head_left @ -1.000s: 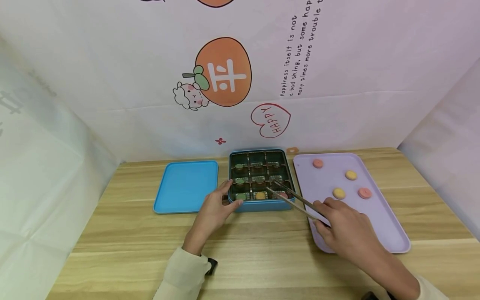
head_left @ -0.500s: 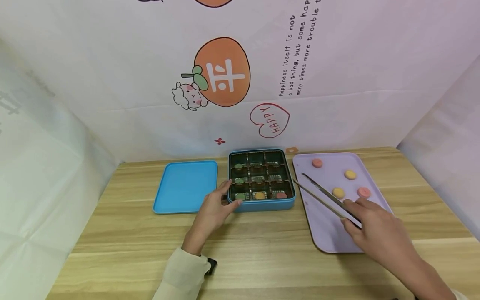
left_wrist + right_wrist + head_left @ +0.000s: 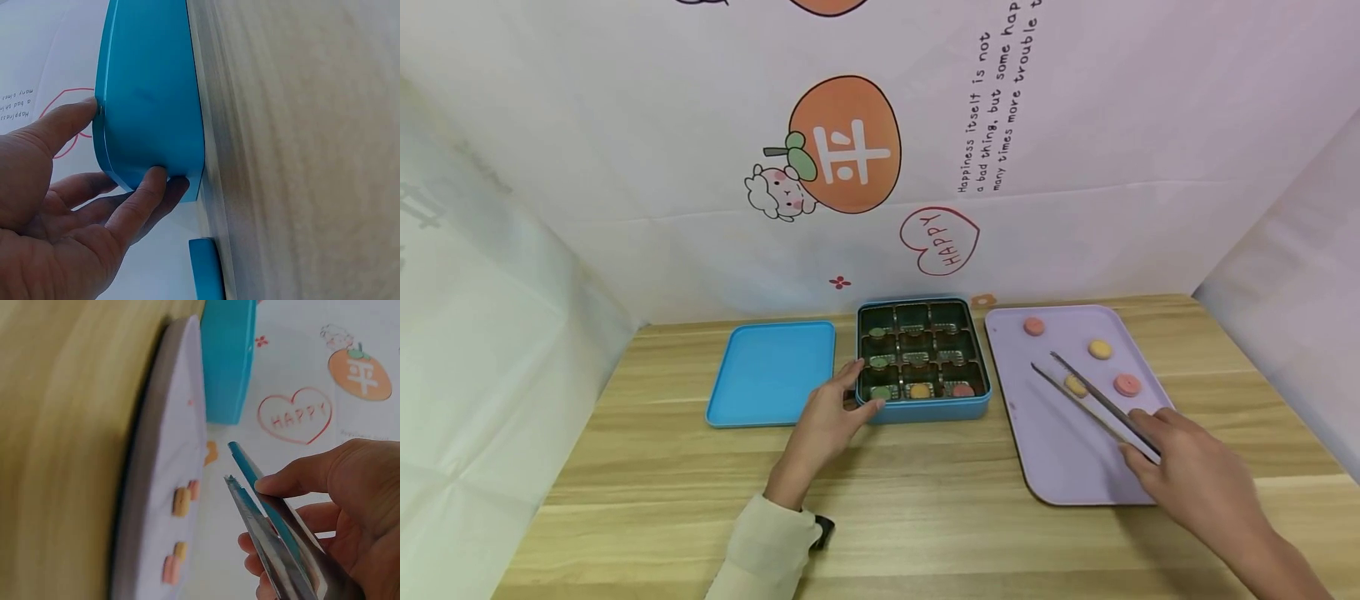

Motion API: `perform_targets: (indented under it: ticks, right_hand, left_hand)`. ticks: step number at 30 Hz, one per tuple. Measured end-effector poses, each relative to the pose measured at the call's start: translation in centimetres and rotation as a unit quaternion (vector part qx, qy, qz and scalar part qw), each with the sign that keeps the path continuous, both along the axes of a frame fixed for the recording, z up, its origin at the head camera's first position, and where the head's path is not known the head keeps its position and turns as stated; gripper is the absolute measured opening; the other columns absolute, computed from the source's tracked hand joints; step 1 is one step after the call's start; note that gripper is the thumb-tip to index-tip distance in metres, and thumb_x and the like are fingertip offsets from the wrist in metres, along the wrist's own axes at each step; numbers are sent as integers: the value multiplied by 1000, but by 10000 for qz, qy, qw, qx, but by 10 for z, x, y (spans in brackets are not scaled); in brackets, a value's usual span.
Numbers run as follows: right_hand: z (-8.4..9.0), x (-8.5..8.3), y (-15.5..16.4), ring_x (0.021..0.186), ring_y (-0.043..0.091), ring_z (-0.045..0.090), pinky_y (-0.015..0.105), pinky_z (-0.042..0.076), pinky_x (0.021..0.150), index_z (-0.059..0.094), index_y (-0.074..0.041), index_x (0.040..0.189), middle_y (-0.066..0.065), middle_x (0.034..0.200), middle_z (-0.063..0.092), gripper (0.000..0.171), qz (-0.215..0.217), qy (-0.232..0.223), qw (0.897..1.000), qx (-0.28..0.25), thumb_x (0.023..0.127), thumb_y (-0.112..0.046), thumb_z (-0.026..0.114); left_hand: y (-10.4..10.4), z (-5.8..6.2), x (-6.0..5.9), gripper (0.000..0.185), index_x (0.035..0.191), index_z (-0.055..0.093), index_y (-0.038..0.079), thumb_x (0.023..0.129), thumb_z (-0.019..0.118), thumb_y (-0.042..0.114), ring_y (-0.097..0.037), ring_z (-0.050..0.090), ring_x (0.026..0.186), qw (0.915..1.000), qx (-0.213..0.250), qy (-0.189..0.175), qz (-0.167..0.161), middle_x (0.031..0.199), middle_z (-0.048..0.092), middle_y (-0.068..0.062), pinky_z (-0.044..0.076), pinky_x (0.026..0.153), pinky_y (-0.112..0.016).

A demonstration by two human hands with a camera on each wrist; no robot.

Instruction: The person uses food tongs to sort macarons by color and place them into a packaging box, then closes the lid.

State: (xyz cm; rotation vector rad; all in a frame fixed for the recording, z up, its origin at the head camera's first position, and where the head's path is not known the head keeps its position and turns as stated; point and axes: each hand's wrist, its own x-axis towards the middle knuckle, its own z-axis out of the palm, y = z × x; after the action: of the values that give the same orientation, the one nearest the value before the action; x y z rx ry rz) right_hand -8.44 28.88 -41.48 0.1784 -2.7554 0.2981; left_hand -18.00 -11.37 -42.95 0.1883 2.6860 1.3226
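Observation:
My right hand [image 3: 1198,467] grips metal tongs [image 3: 1108,408] over the lilac tray [image 3: 1052,467]. Their arms stand apart with nothing between the tips, and overlap the nearer yellow macaron [image 3: 1076,385] in the head view. Also on the tray lie a second yellow macaron [image 3: 1101,349] and two pink ones, one at right [image 3: 1127,384] and one at the back [image 3: 1033,326]. My left hand [image 3: 826,421] holds the near left corner of a blue box [image 3: 936,409], thumb on the front rim, fingers against the side. Green, yellow and pink macarons sit in its divided dark insert.
To the left of the box lies a flat blue lid [image 3: 771,375]. A printed white cloth [image 3: 700,167] hangs behind the wooden table [image 3: 880,517], along its back edge. The tray's left edge runs close beside the box.
My right hand has drawn the tongs out of the box and rightward over the tray, leaving a pink macaron in the front right compartment. The left hand stays at the box corner.

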Motion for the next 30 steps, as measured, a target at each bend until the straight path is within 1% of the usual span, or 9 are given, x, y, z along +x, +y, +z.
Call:
perform_targets:
  ticks: [3, 5, 7, 10, 13, 15, 20, 24, 30]
  right_hand:
    - [-4, -1, 8, 70, 39, 64, 59, 48, 52, 74, 8, 111, 25, 93, 67, 40, -201, -198, 9996, -88, 76, -9, 85]
    - [-7, -2, 12, 74, 45, 66, 62, 48, 53, 74, 8, 111, 31, 99, 67, 39, -274, -293, 9991, -111, 78, -10, 83]
    - [-9, -2, 16, 77, 49, 66, 64, 48, 54, 73, 9, 110, 34, 102, 66, 38, -291, -331, 9990, -101, 78, -10, 83]
    - [-13, -3, 19, 77, 51, 66, 64, 49, 54, 73, 9, 109, 36, 102, 66, 38, -304, -376, 9988, -76, 78, -10, 82]
    - [-15, -4, 21, 71, 46, 65, 61, 48, 52, 73, 8, 109, 31, 97, 66, 37, -300, -391, 9988, -42, 78, -10, 82]
    - [-17, -4, 22, 67, 41, 64, 59, 47, 51, 73, 8, 108, 27, 93, 66, 36, -293, -386, 9988, -5, 78, -10, 82]
    - [-19, -3, 23, 62, 35, 61, 56, 46, 49, 73, 7, 105, 21, 86, 65, 34, -279, -346, 9990, 37, 76, -9, 83]
    - [-21, -3, 24, 63, 38, 61, 57, 45, 48, 74, 7, 104, 21, 85, 65, 33, -279, -341, 9990, 4, 76, -9, 83]
    - [-21, -4, 24, 69, 45, 64, 61, 46, 50, 73, 8, 107, 29, 92, 67, 35, -337, -513, 9981, -42, 78, -9, 82]
  left_hand:
    - [0, 0, 0, 75, 163, 39, 11, 99, 75, 28, -28, 64, 95, 9999, -81, 55, 30, 172, 31, -12, 46, 76, -37]
    - [1, 0, 1, 75, 162, 40, 11, 99, 75, 29, -34, 63, 114, 9999, -108, 81, 40, 171, 32, -12, 46, 81, -39]
    - [1, 0, 1, 75, 162, 40, 12, 99, 75, 29, -32, 63, 114, 9999, -123, 84, 32, 171, 32, -12, 46, 81, -38]
    - [0, -1, 0, 75, 163, 39, 12, 99, 75, 29, -24, 55, 73, 10000, -59, 26, -1, 172, 30, -12, 44, 70, -35]
    - [0, 0, 0, 75, 163, 38, 11, 99, 75, 28, -20, 47, 62, 10000, -35, 8, -5, 172, 30, -12, 42, 65, -33]
    - [0, 0, 0, 75, 163, 39, 11, 99, 75, 28, -23, 60, 77, 10000, -64, 39, 15, 172, 31, -12, 43, 68, -34]
    - [1, 0, 0, 74, 163, 40, 12, 99, 75, 29, -34, 61, 115, 9999, -121, 72, 50, 171, 32, -11, 45, 79, -38]
    - [1, 0, 0, 75, 163, 39, 12, 99, 75, 29, -32, 61, 115, 9999, -122, 68, 43, 172, 31, -11, 45, 78, -38]
    - [0, 0, 0, 75, 163, 39, 11, 99, 75, 29, -30, 61, 98, 9999, -125, 74, 26, 171, 31, -12, 45, 77, -38]
